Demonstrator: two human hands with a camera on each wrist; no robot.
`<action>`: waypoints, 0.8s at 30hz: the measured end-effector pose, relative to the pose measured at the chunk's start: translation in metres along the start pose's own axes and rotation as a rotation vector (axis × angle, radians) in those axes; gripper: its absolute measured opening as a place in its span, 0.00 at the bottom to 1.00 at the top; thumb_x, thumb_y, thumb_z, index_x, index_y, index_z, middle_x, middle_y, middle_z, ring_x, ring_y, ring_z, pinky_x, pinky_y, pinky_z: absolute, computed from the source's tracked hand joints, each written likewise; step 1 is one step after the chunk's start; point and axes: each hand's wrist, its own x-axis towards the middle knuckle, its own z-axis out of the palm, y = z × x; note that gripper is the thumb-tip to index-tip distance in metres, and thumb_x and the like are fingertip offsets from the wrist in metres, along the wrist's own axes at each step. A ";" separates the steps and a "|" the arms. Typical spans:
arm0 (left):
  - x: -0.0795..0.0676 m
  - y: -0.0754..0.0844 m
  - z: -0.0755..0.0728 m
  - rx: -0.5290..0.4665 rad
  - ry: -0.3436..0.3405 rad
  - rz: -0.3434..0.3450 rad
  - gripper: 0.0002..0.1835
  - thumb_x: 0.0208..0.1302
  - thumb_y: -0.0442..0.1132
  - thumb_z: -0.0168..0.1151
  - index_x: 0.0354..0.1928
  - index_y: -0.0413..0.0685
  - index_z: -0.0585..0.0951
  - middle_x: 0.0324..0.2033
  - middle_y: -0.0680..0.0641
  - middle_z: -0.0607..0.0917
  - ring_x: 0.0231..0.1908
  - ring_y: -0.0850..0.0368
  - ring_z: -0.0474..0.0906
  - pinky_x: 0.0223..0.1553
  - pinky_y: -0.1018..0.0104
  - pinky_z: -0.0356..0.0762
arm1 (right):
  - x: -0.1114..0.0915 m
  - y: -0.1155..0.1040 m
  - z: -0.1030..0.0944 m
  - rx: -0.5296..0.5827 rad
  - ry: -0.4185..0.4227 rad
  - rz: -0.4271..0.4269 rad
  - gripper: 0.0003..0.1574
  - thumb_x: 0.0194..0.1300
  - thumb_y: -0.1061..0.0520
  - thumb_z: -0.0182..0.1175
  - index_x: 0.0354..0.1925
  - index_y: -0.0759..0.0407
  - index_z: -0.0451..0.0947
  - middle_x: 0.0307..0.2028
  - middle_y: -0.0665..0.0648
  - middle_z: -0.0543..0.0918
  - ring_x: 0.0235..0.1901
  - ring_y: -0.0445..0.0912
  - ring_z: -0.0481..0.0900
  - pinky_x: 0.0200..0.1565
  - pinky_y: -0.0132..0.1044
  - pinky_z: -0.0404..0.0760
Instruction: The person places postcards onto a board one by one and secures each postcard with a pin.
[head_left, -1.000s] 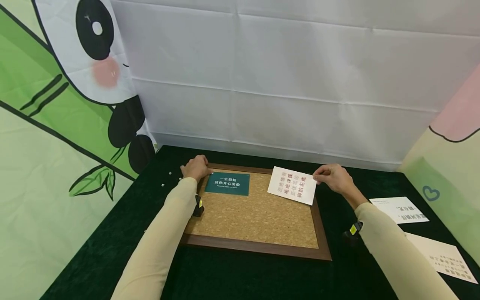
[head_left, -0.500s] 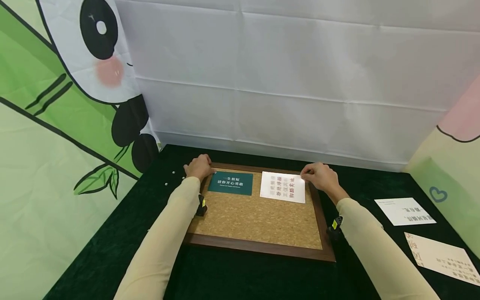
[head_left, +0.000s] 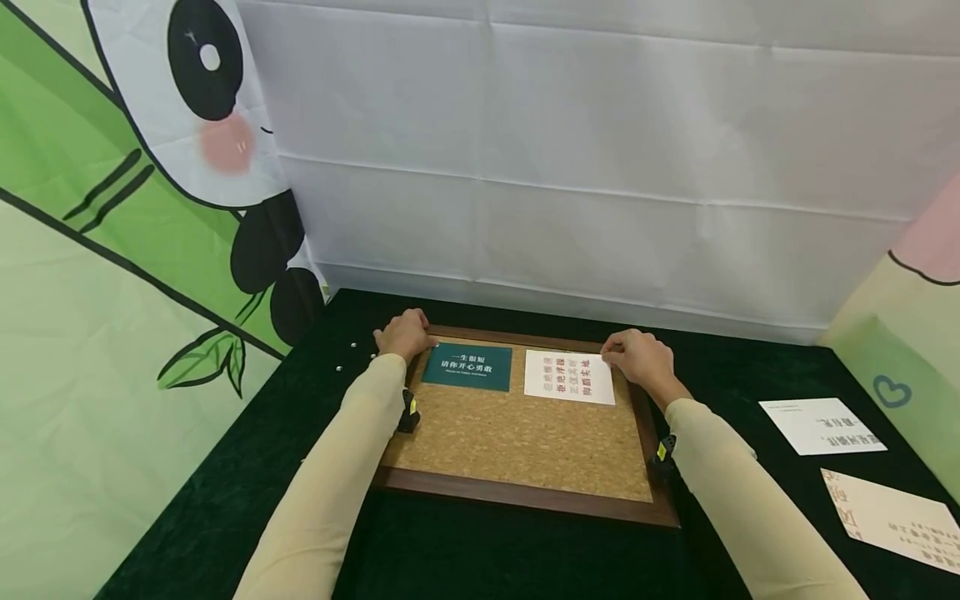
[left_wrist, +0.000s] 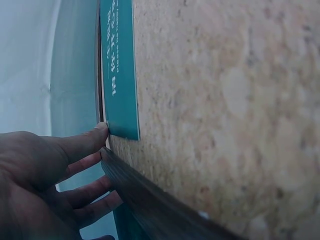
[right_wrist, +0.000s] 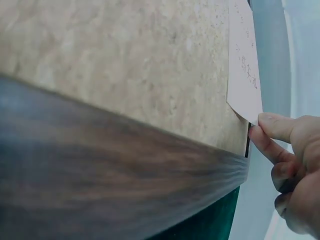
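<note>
A framed corkboard lies on the dark green cloth. My left hand is at its far left corner, the thumb at the corner of a teal card and the other fingers along the outside of the wooden frame. White characters are printed on this card, which lies along the board's far side. At the far right, my right hand pinches a white card by its upper right corner between thumb and forefinger. In the right wrist view, that card's held corner is raised off the cork.
Two more printed cards, one white and one cream, lie on the cloth at the right. Small pale pins are scattered left of the board. A white fabric backdrop rises behind the table.
My right hand has moved left with the white card, which has turned straighter and come down over the cork beside the teal card. My left hand keeps its place at the corner.
</note>
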 end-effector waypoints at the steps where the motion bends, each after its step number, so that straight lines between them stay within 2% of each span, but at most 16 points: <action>1: 0.000 0.000 0.000 0.000 -0.001 0.000 0.20 0.63 0.44 0.67 0.55 0.45 0.77 0.52 0.41 0.82 0.53 0.41 0.75 0.63 0.39 0.57 | -0.001 0.000 0.001 -0.003 0.000 0.005 0.09 0.68 0.49 0.61 0.39 0.48 0.86 0.38 0.53 0.88 0.31 0.48 0.78 0.28 0.38 0.69; 6: -0.001 0.000 0.000 -0.002 -0.006 0.002 0.21 0.63 0.44 0.67 0.55 0.45 0.77 0.53 0.41 0.82 0.53 0.41 0.75 0.63 0.39 0.57 | -0.003 0.003 0.000 0.004 0.002 0.018 0.12 0.67 0.47 0.62 0.43 0.49 0.86 0.41 0.55 0.89 0.31 0.48 0.78 0.27 0.37 0.68; 11: -0.002 0.000 -0.001 -0.003 0.001 0.009 0.21 0.63 0.45 0.67 0.55 0.45 0.77 0.53 0.40 0.82 0.53 0.41 0.75 0.62 0.39 0.58 | -0.009 0.011 -0.006 0.034 -0.029 -0.004 0.17 0.67 0.46 0.62 0.49 0.50 0.85 0.49 0.59 0.85 0.42 0.54 0.78 0.35 0.44 0.74; 13: -0.002 0.000 -0.002 -0.004 0.001 0.010 0.21 0.64 0.45 0.67 0.55 0.45 0.77 0.53 0.40 0.82 0.53 0.41 0.75 0.62 0.39 0.58 | -0.012 0.017 -0.007 0.044 -0.057 -0.011 0.21 0.66 0.44 0.63 0.53 0.51 0.83 0.55 0.63 0.79 0.51 0.59 0.73 0.43 0.51 0.73; 16: -0.003 0.000 -0.003 -0.001 -0.004 0.008 0.21 0.64 0.45 0.67 0.55 0.45 0.77 0.53 0.40 0.81 0.53 0.41 0.75 0.63 0.39 0.58 | -0.017 0.027 -0.007 0.054 -0.097 -0.019 0.29 0.62 0.40 0.66 0.57 0.51 0.81 0.63 0.68 0.67 0.58 0.67 0.61 0.49 0.59 0.65; 19: -0.003 0.000 -0.003 0.006 -0.006 0.006 0.21 0.64 0.45 0.67 0.56 0.44 0.77 0.53 0.40 0.81 0.53 0.40 0.75 0.62 0.39 0.58 | -0.021 0.034 -0.004 0.064 -0.123 -0.026 0.38 0.57 0.35 0.67 0.61 0.51 0.77 0.69 0.70 0.58 0.62 0.72 0.53 0.50 0.63 0.61; 24: -0.001 0.000 -0.002 0.005 -0.010 0.001 0.21 0.64 0.45 0.66 0.55 0.45 0.76 0.53 0.41 0.81 0.54 0.41 0.75 0.63 0.39 0.57 | -0.024 0.040 0.001 0.115 -0.167 -0.043 0.45 0.55 0.32 0.68 0.65 0.51 0.73 0.72 0.69 0.51 0.66 0.75 0.48 0.50 0.65 0.59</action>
